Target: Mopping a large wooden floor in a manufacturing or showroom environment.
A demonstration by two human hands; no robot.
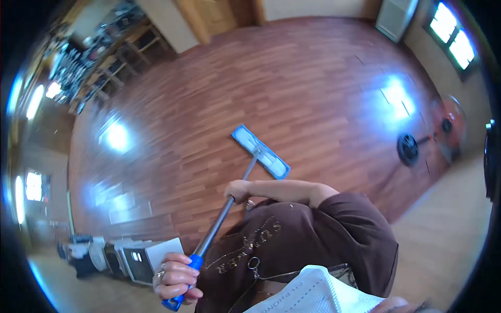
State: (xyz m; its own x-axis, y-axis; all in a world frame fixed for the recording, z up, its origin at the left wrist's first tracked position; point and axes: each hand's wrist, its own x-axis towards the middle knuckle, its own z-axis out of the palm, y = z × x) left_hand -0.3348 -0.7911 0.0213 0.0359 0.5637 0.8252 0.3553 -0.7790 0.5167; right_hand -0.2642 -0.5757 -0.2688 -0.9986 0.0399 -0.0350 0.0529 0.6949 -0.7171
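Observation:
A flat mop with a blue-rimmed, pale rectangular head (261,151) rests on the wooden floor ahead of me. Its grey metal pole (218,224) slants back toward my body and ends in a blue grip. My left hand (177,276), with rings on it, is wrapped round that blue grip at the top. Farther down the pole, my right hand (239,191) is closed round the metal, its forearm crossing in front of my brown shirt.
Reddish wood-plank flooring (292,78) spreads around the mop. An orange and clear fan (450,125) with a round black base stands at the right wall. Left behind me, several boxes and panels (141,261) lean together. Cluttered tables (112,55) line the far left.

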